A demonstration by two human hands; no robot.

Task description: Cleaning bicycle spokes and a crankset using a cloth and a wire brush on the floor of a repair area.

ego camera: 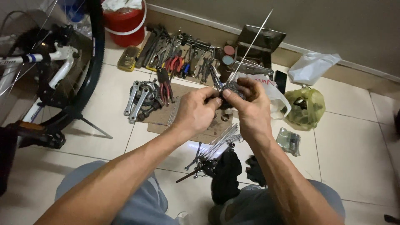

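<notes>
Item: my left hand [195,111] and right hand [249,109], fingers pinched shut on a small dark hub [228,99] with one spoke [250,46] rising from it, above cardboard [156,114] beside pliers [166,85].

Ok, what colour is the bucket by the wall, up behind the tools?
Red, with a white handle; the bucket shows best in the head view, top left.
</notes>
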